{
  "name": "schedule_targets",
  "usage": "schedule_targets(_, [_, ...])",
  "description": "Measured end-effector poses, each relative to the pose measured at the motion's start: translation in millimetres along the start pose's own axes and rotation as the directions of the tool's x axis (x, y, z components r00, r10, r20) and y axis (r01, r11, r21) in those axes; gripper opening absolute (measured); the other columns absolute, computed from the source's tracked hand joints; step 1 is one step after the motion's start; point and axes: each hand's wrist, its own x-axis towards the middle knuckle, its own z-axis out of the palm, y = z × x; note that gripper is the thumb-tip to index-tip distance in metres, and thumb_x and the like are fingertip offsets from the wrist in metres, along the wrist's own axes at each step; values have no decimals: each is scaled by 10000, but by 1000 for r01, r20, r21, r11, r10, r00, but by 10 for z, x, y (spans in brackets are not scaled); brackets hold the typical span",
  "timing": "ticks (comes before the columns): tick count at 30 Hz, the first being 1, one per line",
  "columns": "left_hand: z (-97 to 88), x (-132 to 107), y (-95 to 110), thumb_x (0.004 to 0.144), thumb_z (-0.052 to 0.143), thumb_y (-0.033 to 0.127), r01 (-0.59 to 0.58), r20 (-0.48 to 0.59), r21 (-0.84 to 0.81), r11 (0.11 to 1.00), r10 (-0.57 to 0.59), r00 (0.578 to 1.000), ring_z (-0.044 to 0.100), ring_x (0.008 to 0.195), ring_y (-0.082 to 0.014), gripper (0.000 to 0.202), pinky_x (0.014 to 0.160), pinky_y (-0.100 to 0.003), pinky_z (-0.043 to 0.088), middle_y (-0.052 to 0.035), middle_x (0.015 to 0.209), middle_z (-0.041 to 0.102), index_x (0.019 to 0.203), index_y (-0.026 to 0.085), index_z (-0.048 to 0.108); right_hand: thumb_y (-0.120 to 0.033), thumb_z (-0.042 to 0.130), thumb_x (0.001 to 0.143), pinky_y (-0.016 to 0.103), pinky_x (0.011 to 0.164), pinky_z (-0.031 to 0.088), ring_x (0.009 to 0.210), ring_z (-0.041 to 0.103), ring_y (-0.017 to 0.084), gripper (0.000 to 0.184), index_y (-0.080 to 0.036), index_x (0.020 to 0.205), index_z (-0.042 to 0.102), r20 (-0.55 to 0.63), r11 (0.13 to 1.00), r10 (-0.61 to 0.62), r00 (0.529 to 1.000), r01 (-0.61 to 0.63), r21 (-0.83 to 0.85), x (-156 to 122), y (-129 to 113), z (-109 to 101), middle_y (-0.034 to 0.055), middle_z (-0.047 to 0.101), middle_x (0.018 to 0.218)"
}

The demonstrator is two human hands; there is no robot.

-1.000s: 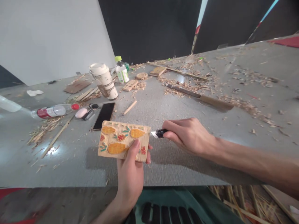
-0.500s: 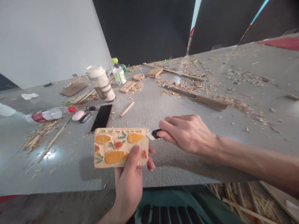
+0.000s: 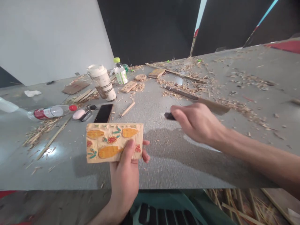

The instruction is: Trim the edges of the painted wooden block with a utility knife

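Observation:
A carved wooden block (image 3: 93,142) with painted orange, red and green shapes faces me above the table's near side. My left hand (image 3: 127,168) grips it from below, thumb across the front and fingertips showing past its right edge. To the right, my right hand (image 3: 197,122) is closed round a black-handled utility knife (image 3: 169,116), most of whose handle is hidden in the fist. Its pale blade tip points left and is blurred. Knife and block are apart.
Left lie a phone (image 3: 104,113), a red-capped bottle (image 3: 53,112) and a pink egg-shaped thing (image 3: 78,114). A tall cup (image 3: 102,82) and a green-capped bottle (image 3: 120,73) stand behind. A thin wooden stick (image 3: 127,109), a long-bladed tool (image 3: 180,92) and wood shavings (image 3: 248,109) litter the table (image 3: 168,175).
My right hand has drawn the knife away from the block's upper right corner, up and to the right. The block in my left hand has shifted slightly left and up.

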Motion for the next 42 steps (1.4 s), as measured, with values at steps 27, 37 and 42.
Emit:
schedule_targets(27, [-149,-292,121,927,852,411,221,148,96,970,-234,961,665,508,-126,239,429,-199,507,-40,802,783,951,200,745,-592,151,1181,329,504,167,424,247,93,733,-204,793,637,-204,898,87,975,-166,-408,245,-140,-165,-36,390,484])
schedule_targets(37, [-42,101,-28,878,906,365,54,28,25,998,-55,998,774,760,-165,343,443,-196,501,-21,1008,765,1137,223,731,-504,280,1147,337,517,209,439,280,106,545,-258,676,404,21,996,22,1000,-20,-83,-155,-149,146,-25,413,516])
schedule_targets(42, [-62,55,-64,897,904,382,72,47,24,997,-73,996,774,781,-170,335,468,-203,536,-27,1032,769,1161,242,752,-536,226,1121,329,576,223,535,286,129,508,-247,747,412,160,998,57,985,-61,18,-231,-273,301,-6,456,593])
